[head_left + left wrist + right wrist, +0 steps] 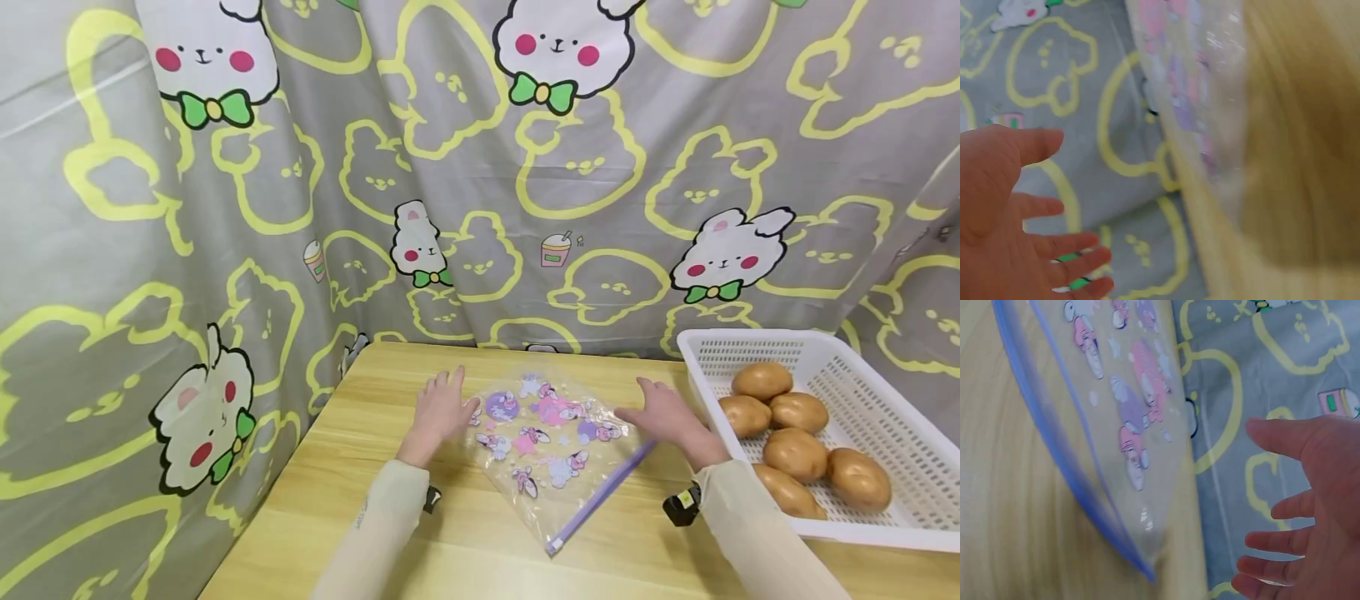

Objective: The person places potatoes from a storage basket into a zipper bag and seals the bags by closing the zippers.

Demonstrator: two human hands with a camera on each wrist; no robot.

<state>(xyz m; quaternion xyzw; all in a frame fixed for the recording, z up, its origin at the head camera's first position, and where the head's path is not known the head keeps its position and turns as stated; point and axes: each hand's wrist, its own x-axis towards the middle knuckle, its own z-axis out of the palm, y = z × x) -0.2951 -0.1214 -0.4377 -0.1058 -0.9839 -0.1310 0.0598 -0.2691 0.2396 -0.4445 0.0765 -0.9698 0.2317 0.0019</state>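
A clear zip bag (pixel 558 446) printed with pink and purple cartoon figures lies flat and askew on the wooden table. Its purple zip edge (pixel 603 496) faces the near right side, with a small slider at the lower corner. On the bag's left is the left hand (pixel 441 408), fingers spread and holding nothing. The right hand (pixel 663 414) is beside the bag's right corner, also with straight, spread fingers and nothing in its grasp. Both wrist views show the open palms, the left hand (pixel 1035 231) and the right hand (pixel 1310 512), apart from the bag.
A white plastic basket (pixel 918 450) at the right holds several brown potatoes (pixel 797 454). It stands close to the right forearm. Behind the wooden table (pixel 315 500) hangs a grey curtain (pixel 480 183) with cartoon rabbits and yellow outlines, which also runs along the left side.
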